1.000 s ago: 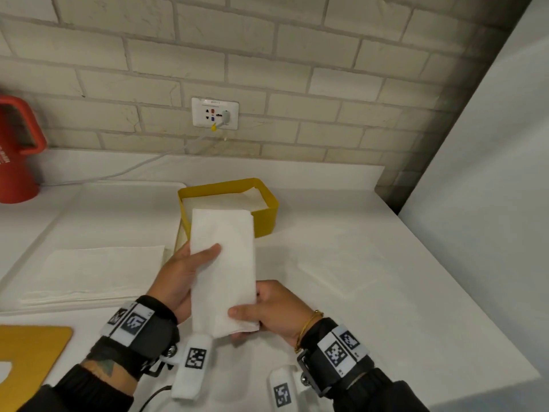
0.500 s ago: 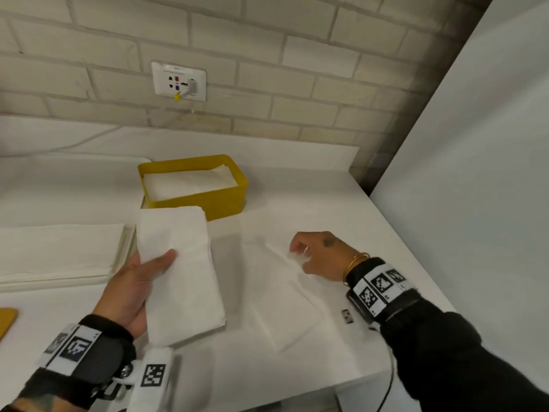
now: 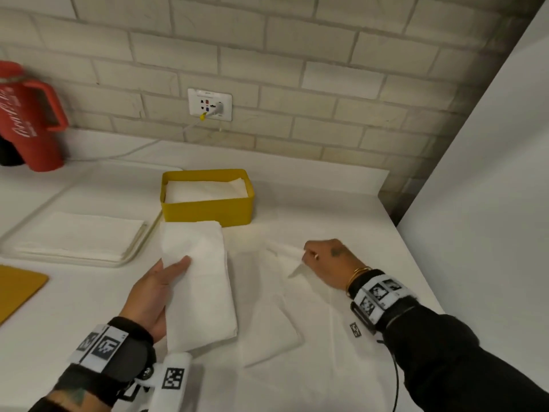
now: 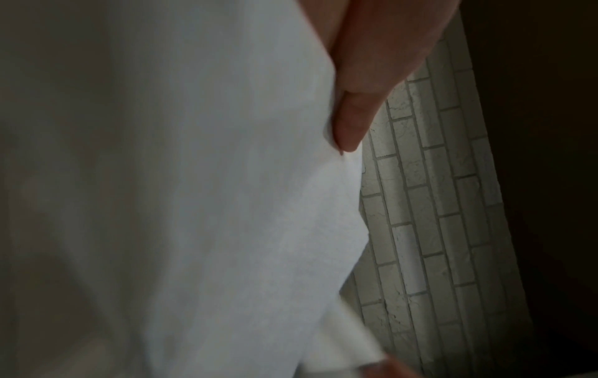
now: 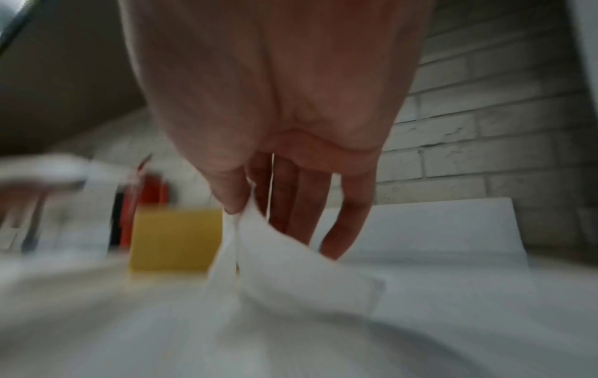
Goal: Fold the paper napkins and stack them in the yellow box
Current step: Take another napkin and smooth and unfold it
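The folded napkin (image 3: 199, 286) is a long white rectangle held just above the tabletop (image 3: 341, 209), its far end close to the yellow box (image 3: 208, 208), which already holds a stack of white napkins. The left hand (image 3: 151, 295) grips it along its left edge, thumb on top and the other fingers underneath (the left wrist view shows the thumb (image 4: 352, 128) pressed on the paper). To the right a second napkin (image 3: 273, 307) lies on the tabletop, and the right hand (image 3: 325, 263) pinches its far corner between thumb and forefinger, lifting that corner into a small peak; the remaining fingers (image 5: 349, 220) hang straight. This paper looks very light, soft and limp: it will sag wherever it is unsupported, crease at a touch and tear if tugged, so a flat hold across the layers near an edge or fold suits it best. Farther left, a pile of unfolded napkins (image 3: 80, 236) sits on a tray (image 3: 139, 248), and a red jug (image 3: 29, 120) stands by the brick wall (image 3: 326, 84).
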Tool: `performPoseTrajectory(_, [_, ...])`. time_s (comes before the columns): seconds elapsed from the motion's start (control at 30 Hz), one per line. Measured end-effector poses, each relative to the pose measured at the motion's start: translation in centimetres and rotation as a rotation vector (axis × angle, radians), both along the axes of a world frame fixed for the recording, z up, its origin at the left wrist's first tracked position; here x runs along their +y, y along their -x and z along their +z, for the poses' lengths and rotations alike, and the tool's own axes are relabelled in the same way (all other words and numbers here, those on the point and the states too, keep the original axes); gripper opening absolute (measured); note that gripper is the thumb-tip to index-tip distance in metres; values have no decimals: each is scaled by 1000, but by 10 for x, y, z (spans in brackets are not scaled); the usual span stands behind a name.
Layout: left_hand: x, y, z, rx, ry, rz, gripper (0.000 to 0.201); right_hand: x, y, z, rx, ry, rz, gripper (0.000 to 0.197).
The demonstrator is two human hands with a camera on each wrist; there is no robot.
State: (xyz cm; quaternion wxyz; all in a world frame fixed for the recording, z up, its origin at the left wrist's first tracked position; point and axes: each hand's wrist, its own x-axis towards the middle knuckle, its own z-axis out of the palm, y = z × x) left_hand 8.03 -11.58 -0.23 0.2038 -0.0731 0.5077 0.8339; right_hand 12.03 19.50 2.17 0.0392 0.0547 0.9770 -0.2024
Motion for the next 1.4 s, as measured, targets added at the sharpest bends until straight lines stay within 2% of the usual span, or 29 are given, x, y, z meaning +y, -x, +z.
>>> performPoseTrajectory(0.07, [11, -8, -1, -5, 9, 25, 26, 8, 1, 25, 178, 361, -132, 31])
performPoseTrajectory(0.17, [24, -22, -4, -13, 35, 65, 24, 25, -6, 37, 363, 950, -379, 21])
performPoseTrajectory(0.23, [30, -31, -7, -19, 30, 86, 24, 32, -15, 23, 249, 1112, -511, 23])
performPoseTrajectory(0.3, [36, -40, -11, -23, 30, 95, 26, 38, -26, -3, 37, 1201, -569, 30])
performPoseTrajectory(0.37, [42, -46, -14, -28, 30, 95, 29, 41, -35, -23, -138, 1190, -596, 21])
performPoseTrajectory(0.4, [45, -48, -15, -32, 26, 94, 29, 44, -37, -32, -178, 1114, -592, 16])
performPoseTrajectory(0.47, [50, -50, -15, -35, 18, 94, 28, 50, -35, -44, -157, 978, -546, 8])
performPoseTrajectory(0.53, [55, -50, -13, -33, 15, 92, 28, 56, -29, -47, -90, 963, -507, 12])
performPoseTrajectory(0.6, [57, -48, -11, -30, 12, 94, 29, 58, -23, -42, -18, 1016, -477, 18])
performPoseTrajectory(0.67, [59, -47, -8, -27, -6, 110, 28, 55, -18, -25, 47, 1081, -402, 38])
performPoseTrajectory(0.8, [66, -41, 0, -36, -39, 125, 32, 35, -15, 28, 103, 1306, -41, 48])
performPoseTrajectory(0.9, [73, -35, 7, -26, -64, 107, 36, 12, -13, 58, 114, 1530, 123, 53])
performPoseTrajectory(1.0, [82, -30, 15, -4, -85, 72, 44, -18, -8, 49, 110, 1538, 42, 40])
performPoseTrajectory(1.13, [89, -23, 19, 28, -109, 27, 57, -51, -3, 20, 112, 1259, -136, 16])
performPoseTrajectory(1.2, [90, -21, 18, 41, -99, 2, 62, -56, -1, 14, 108, 1234, -160, 6])
performPoseTrajectory(1.4, [91, -19, 13, 36, -135, -21, 68, -58, 3, 9, 78, 1304, -159, 12])
